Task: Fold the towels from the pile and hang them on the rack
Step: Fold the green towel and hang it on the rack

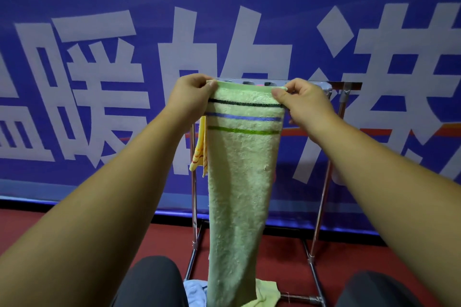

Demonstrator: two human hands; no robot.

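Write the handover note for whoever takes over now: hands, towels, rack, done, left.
Left hand and right hand each pinch a top corner of the striped green towel, held hanging in front of the rack.
Done: a yellow towel hangs at the rack's left side.
Left: hang the green one, then the blue towel and pale yellow towel on the floor.

Floor: dark red point(277, 252), bare at the far centre.
Rack: metal frame point(322, 197) stands on the floor, its base bars running toward the near right.
Pile: a light blue towel point(195, 291) and a pale yellow towel point(268, 290) lie near centre, seemingly touching, partly hidden.
Rack load: an orange-striped towel point(200, 147) hangs at the left.
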